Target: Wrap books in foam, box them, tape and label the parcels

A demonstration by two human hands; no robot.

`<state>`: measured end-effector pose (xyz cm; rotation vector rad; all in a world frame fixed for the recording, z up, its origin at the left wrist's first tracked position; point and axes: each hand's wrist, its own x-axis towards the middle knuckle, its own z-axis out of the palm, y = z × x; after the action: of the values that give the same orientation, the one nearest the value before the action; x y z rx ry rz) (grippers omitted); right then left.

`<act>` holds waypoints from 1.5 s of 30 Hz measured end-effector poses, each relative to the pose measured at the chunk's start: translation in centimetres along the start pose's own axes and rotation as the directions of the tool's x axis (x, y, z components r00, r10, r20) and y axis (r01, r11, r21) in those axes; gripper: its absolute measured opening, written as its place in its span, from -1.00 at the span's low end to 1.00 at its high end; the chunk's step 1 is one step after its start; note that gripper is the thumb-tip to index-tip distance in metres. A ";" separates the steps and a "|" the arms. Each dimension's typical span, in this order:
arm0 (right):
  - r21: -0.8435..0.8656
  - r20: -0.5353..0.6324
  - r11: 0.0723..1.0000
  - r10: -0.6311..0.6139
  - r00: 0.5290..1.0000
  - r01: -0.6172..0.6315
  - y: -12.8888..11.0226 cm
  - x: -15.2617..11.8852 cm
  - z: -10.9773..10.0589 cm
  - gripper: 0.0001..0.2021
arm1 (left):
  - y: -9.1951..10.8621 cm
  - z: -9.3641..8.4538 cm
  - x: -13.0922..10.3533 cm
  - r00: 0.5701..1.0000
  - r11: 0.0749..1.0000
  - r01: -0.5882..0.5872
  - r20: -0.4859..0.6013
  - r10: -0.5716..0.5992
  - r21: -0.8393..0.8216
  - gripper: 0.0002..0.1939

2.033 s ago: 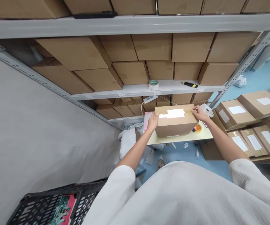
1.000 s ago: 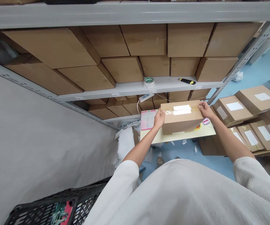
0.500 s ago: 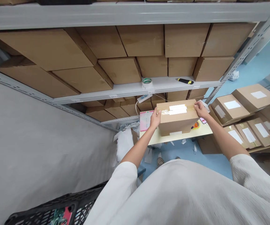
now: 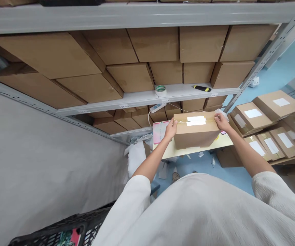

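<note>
A brown cardboard box (image 4: pixel 195 136) with white labels (image 4: pixel 196 120) and shiny tape across its top is over a pale yellow table (image 4: pixel 171 152). My left hand (image 4: pixel 171 129) grips its left end, thumb near the top edge. At the opposite end, my right hand (image 4: pixel 221 121) has its fingers bent over the top right corner. Whether the box's underside touches the table cannot be made out. A pink-and-white sheet or pack (image 4: pixel 159 132) lies on the table left of the box.
Ahead stands a metal shelf (image 4: pixel 137 99) stacked with cardboard boxes, with a tape roll (image 4: pixel 160 90) and a box cutter (image 4: pixel 202 88) on its ledge. Labelled boxes (image 4: pixel 255 118) are stacked at right. Paper scraps (image 4: pixel 137 157) and a black crate (image 4: pixel 86 222) are at left.
The box has shifted slightly right with both hands on it. The orange tape roll behind its right side is now mostly hidden.
</note>
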<state>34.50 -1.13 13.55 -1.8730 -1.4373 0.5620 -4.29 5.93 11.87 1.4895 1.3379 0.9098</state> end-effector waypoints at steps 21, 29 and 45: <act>-0.048 -0.034 0.999 0.016 0.999 -0.018 0.7 1.9 -0.6 -0.72 | -0.4 1.5 -0.2 0.998 0.999 0.045 0.033 -0.045 0.003 -0.26; -0.009 0.014 1.000 0.004 1.000 -0.004 0.8 0.3 2.0 -0.69 | -3.4 0.6 -1.2 0.999 0.999 0.035 0.025 -0.035 -0.001 -0.27; -0.021 0.049 0.988 0.156 0.987 -0.155 1.5 -1.2 6.0 -0.35 | -5.7 3.1 -0.9 0.991 0.986 0.129 -0.046 -0.124 0.105 -0.31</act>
<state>30.91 -0.93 8.39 -2.0096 -1.3385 0.6786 -3.37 4.60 5.50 1.4556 1.5129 0.8001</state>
